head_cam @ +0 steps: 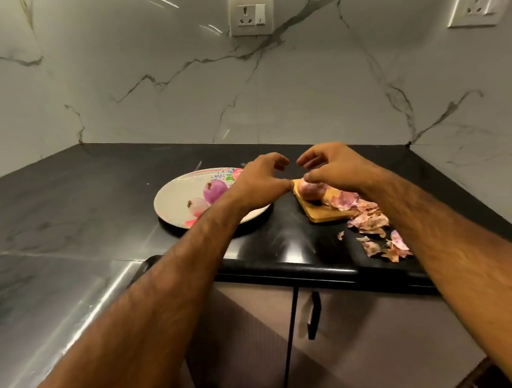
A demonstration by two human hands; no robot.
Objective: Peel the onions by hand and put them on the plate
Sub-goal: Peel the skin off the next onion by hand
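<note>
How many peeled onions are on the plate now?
2: a purple onion near the middle of the plate, a paler onion in front. The left hand covers its right side; more may hide there.

One camera sits on the person's head. It looks forward and down, close over the black counter (68, 207).

Desk (66, 189) layout
Plate (173, 199) holding two onions (215, 190) lies left; board (326, 214) carrying one onion (309, 190) right; peels (372, 222) before board.
</note>
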